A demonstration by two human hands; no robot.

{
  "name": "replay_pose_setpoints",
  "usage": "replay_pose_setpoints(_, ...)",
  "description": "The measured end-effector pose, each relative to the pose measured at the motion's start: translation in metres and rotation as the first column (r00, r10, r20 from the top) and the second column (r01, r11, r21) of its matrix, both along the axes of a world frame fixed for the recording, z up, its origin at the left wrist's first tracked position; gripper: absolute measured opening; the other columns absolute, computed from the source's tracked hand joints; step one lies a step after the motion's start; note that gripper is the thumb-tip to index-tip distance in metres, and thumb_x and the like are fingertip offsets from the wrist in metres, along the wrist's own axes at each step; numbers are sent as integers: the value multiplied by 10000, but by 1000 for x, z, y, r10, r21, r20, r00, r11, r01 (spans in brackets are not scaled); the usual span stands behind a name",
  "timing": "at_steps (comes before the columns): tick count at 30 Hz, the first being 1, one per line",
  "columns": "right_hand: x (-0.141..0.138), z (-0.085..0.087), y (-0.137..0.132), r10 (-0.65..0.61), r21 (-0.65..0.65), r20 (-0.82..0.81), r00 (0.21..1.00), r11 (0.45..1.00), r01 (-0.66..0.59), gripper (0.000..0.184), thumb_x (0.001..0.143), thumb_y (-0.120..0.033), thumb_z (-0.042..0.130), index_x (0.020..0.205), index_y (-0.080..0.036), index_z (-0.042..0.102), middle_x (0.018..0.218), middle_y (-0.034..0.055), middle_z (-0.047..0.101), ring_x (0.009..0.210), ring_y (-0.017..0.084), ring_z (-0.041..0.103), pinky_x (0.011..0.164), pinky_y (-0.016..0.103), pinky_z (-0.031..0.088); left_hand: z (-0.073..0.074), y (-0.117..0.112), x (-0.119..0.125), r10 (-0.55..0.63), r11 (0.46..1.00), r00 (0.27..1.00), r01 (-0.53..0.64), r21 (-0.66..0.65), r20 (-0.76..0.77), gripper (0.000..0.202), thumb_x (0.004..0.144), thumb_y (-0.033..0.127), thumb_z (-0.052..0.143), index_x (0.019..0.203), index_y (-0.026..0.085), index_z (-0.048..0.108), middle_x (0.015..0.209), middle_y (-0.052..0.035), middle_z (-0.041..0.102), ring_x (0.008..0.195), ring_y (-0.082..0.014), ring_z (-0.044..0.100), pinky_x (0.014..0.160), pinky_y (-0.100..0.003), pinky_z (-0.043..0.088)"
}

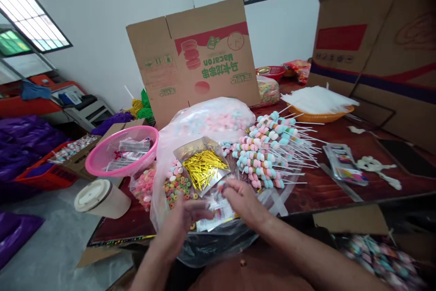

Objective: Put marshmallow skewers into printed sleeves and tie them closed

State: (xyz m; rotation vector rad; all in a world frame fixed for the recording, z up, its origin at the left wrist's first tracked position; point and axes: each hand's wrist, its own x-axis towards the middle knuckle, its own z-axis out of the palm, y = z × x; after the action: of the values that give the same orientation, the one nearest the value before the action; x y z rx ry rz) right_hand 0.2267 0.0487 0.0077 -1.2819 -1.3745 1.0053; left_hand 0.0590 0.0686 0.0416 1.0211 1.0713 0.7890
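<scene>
My left hand [182, 220] and my right hand [242, 201] are together low in the middle, both pinched on a small clear packet [218, 209] with coloured print; the left hand is blurred by motion. Just beyond them lies a clear bag of gold twist ties [203, 167] on top of loose ring-shaped candies [177, 185]. A big plastic bag of pink and blue marshmallows [214, 120] sits behind. To the right lies a pile of marshmallow skewers [269, 155] on white sticks.
A pink basket [102, 159] holding packets stands at the left by a lidded paper cup [98, 196]. An opened Macaron carton [194, 59] stands at the back, larger cartons [374, 36] at the right. An orange tray of white sticks [318, 102] and flat packets [342, 164] lie on the dark red table [323, 186].
</scene>
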Motion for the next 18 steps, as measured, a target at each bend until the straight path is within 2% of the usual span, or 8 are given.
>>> replay_pose_setpoints(4,-17,7,-7,98,-230,-339,936,956,-183,136,693,-213,422,565,-192,385,503,-66,365,467,74,297,456,205,242,-31,-14,29,-36,996,983,51,79,-181,476,771,590,502,945,185,684,913,-78,692,1011,-257,574,940,-377,395)
replay_pose_setpoints(7,-17,5,-8,85,-424,-536,840,834,-355,142,698,-208,391,567,-214,338,405,-101,264,344,65,166,377,210,181,-37,-17,38,-63,988,990,81,135,-130,446,778,549,518,954,169,673,952,-85,682,971,-244,584,905,-344,421)
replay_pose_setpoints(9,-7,2,-7,190,-430,-544,817,773,-466,179,725,-228,393,552,-216,347,379,-97,272,318,69,176,363,216,204,-36,-13,36,-19,984,990,43,171,-138,424,754,523,561,928,153,672,928,-83,682,905,-229,598,866,-328,440)
replay_pose_setpoints(11,6,0,-10,223,-388,-415,882,834,-393,252,773,-293,419,540,-200,395,419,-66,356,366,78,281,397,218,271,-36,-8,36,107,970,971,-55,238,-213,424,758,528,535,860,140,673,826,-74,684,805,-217,605,796,-325,462)
replay_pose_setpoints(13,18,0,-15,90,-208,-193,977,969,-130,232,767,-364,511,639,-171,502,587,-16,499,539,106,437,498,220,359,-37,-4,44,218,931,903,-79,356,-369,418,757,536,499,716,153,662,689,-58,665,715,-216,598,720,-321,467)
replay_pose_setpoints(14,22,0,-19,-5,-86,-122,992,996,-5,206,739,-368,569,739,-163,543,702,2,543,645,122,480,557,222,389,-38,-3,51,203,914,866,0,406,-456,399,738,532,507,645,169,645,645,-55,655,691,-223,595,691,-318,464)
replay_pose_setpoints(16,33,-4,-27,-97,58,-95,991,993,103,272,706,-314,623,925,-169,548,849,12,567,767,138,508,643,225,417,-42,-3,70,-33,855,777,348,385,-629,323,683,490,558,559,197,616,624,-63,658,676,-242,602,640,-309,453)
replay_pose_setpoints(18,53,-17,-37,-159,61,-143,977,984,169,281,760,-270,563,1022,-178,520,840,-1,577,735,124,524,649,219,431,-46,0,87,-314,654,541,719,236,-781,263,672,446,570,558,214,621,631,-71,672,648,-253,613,592,-303,438)
